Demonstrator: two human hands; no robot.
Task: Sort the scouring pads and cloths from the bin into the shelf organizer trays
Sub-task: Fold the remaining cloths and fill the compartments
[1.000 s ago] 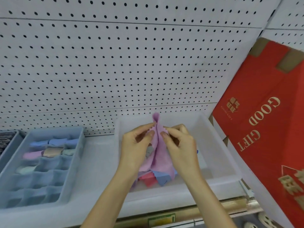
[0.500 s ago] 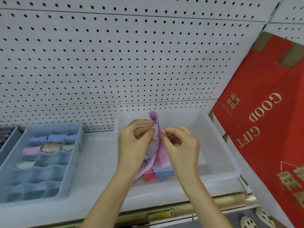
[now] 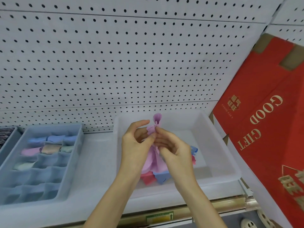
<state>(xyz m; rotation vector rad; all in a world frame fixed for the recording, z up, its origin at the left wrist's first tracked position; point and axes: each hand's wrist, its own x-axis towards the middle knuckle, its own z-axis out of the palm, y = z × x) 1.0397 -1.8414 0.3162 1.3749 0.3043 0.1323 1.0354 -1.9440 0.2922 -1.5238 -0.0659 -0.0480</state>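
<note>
Both hands hold a pink cloth (image 3: pixel 153 159) over the clear bin (image 3: pixel 218 140). My left hand (image 3: pixel 137 145) pinches its gathered top near the scalloped tip, and my right hand (image 3: pixel 174 151) grips it just below, fingers curled. The cloth hangs down between the wrists. Under it, red (image 3: pixel 148 178) and blue cloths (image 3: pixel 162 176) lie on the bin floor. The blue organizer tray (image 3: pixel 72 162) sits to the left, with folded blue, pink, tan and green cloths in its far compartments.
A white pegboard wall (image 3: pixel 131 63) backs the shelf. A large red "GOOD GIFT" carton (image 3: pixel 266 122) leans at the right, close to the bin. A second tray (image 3: pixel 8 137) with dark pads shows at the far left edge. The shelf's front rail (image 3: pixel 230 204) runs below.
The pink cloth's top has been bunched tighter between the fingers, and the right hand has slid lower along it. Both hands stay over the bin.
</note>
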